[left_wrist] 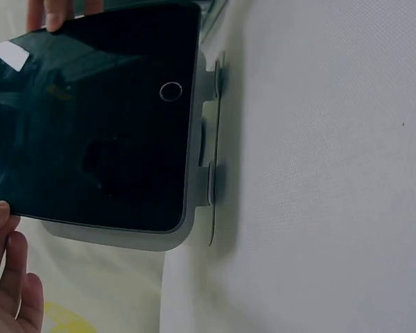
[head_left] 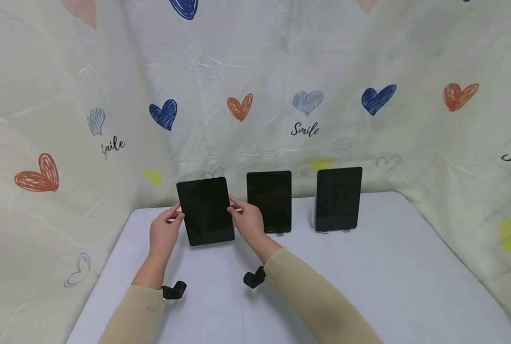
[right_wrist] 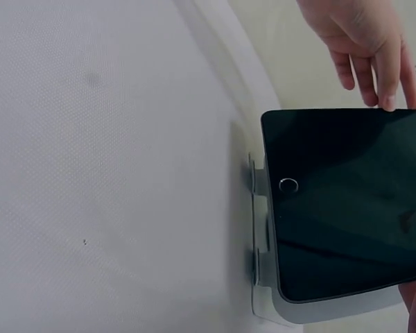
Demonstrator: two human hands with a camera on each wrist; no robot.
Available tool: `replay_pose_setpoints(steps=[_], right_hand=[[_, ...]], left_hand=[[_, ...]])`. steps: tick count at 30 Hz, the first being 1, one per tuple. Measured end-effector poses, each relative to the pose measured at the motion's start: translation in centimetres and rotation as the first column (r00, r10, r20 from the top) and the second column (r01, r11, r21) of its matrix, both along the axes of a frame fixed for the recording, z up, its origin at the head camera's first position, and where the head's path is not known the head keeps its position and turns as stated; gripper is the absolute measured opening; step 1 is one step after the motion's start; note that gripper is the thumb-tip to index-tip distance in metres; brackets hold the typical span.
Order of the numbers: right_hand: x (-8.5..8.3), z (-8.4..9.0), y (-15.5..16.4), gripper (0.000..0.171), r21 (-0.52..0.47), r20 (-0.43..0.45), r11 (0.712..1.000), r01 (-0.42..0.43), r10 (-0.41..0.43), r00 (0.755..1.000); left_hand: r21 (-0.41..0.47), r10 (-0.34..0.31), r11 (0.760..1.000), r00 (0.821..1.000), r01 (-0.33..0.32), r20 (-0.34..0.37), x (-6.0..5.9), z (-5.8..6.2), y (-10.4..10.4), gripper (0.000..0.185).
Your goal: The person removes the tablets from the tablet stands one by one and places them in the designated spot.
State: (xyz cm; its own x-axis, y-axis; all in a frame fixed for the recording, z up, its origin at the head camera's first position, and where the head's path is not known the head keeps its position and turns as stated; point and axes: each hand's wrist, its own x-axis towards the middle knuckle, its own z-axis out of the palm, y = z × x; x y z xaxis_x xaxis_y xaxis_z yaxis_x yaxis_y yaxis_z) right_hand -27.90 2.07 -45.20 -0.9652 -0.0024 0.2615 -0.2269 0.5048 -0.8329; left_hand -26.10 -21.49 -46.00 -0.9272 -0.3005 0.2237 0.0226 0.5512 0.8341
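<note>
Fingers (right_wrist: 387,78) of the left hand (head_left: 163,234) and right hand (head_left: 251,223) are pinched on a tablet (head_left: 206,212). It is held in front of a mostly hidden stand (left_wrist: 145,241); whether they touch can't be told.

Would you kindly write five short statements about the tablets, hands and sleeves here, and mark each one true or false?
1. The left hand and the right hand both hold the leftmost tablet. True.
2. The middle tablet stands between the leftmost tablet and the rightmost tablet. True.
3. The rightmost tablet lies face down. False: it stands nearly upright, its dark front showing.
4. The sleeves are beige. True.
5. The right hand holds the middle tablet. False: it grips the right edge of the leftmost tablet.
</note>
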Motion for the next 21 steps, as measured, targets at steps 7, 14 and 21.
replay_pose_setpoints(steps=[7, 14, 21], right_hand=[[0.7, 0.5, 0.4, 0.041, -0.039, 0.029, 0.999, -0.018, 0.02, 0.999], [1.2, 0.5, 0.9, 0.041, -0.075, 0.053, 0.997, -0.031, 0.035, 0.998], [2.0, 0.5, 1.1, 0.043, -0.083, 0.122, 0.996, -0.021, 0.031, 0.992]], left_hand=[[-0.026, -0.026, 0.999, 0.999, 0.027, 0.031, 0.9, 0.9, 0.0, 0.043], [-0.016, -0.056, 0.998, 0.997, 0.057, 0.054, 1.6, 1.7, 0.4, 0.043], [-0.034, -0.081, 0.996, 0.996, 0.082, 0.035, 2.1, 1.4, 0.4, 0.042]])
